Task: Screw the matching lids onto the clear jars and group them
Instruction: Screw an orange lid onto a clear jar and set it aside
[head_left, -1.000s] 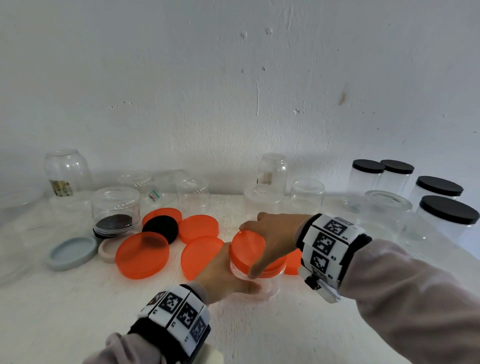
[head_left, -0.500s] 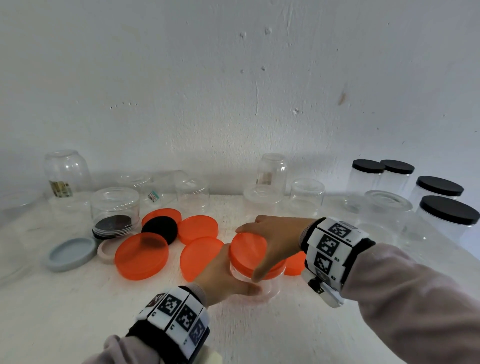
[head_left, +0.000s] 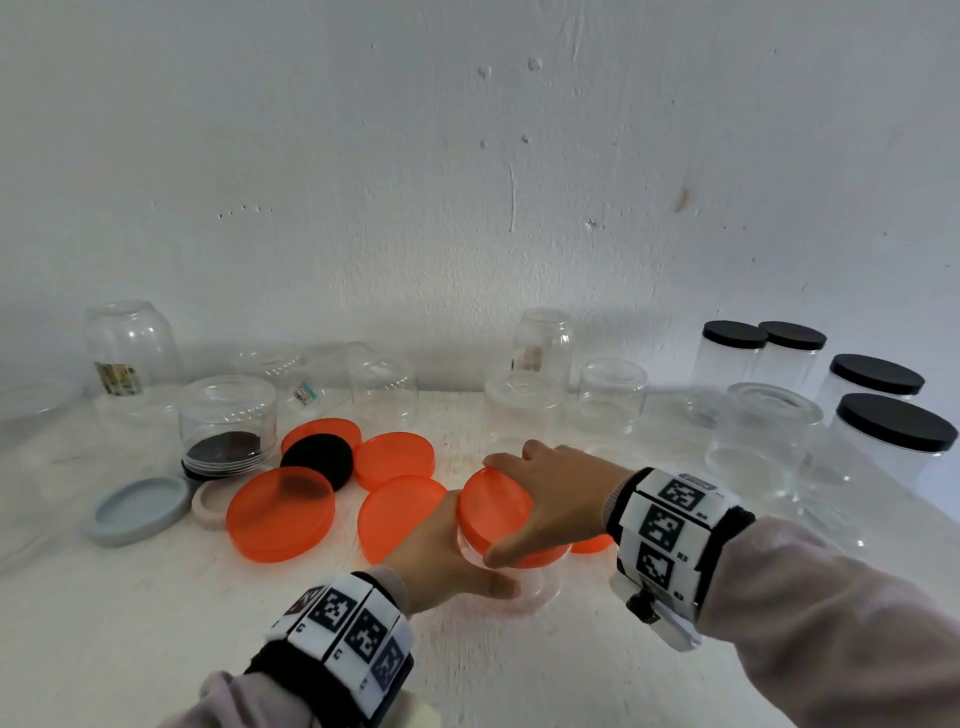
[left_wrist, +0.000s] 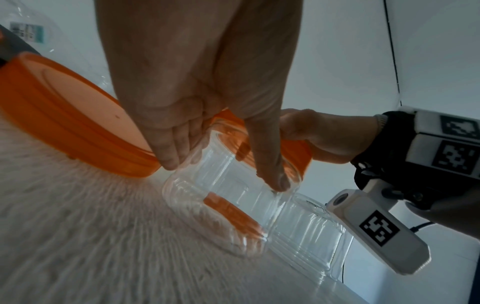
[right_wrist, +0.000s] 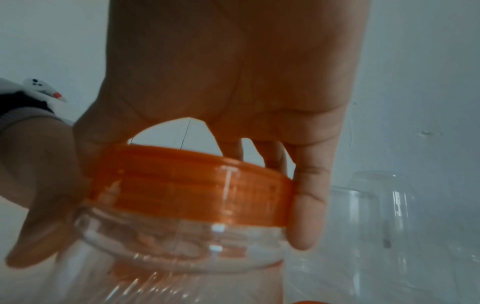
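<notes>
A small clear jar (head_left: 530, 582) stands near the middle of the white table, with an orange lid (head_left: 493, 512) on its mouth. My left hand (head_left: 447, 561) wraps the jar's body (left_wrist: 233, 205) from the left, thumb on its near side. My right hand (head_left: 550, 499) comes from the right and grips the lid's rim (right_wrist: 197, 185) with thumb and fingers curled over it. The lid sits tilted toward me in the head view. The jar is empty.
Several loose orange lids (head_left: 280, 514), a black lid (head_left: 318, 460), a grey lid (head_left: 137, 509) and a pink one lie to the left. Uncapped clear jars (head_left: 613, 395) line the back wall. Black-lidded jars (head_left: 893, 436) stand grouped at right.
My right hand has turned on the orange lid, its fingers shifting round the rim, and the wrist has moved a little toward me. My left hand keeps holding the jar in place.
</notes>
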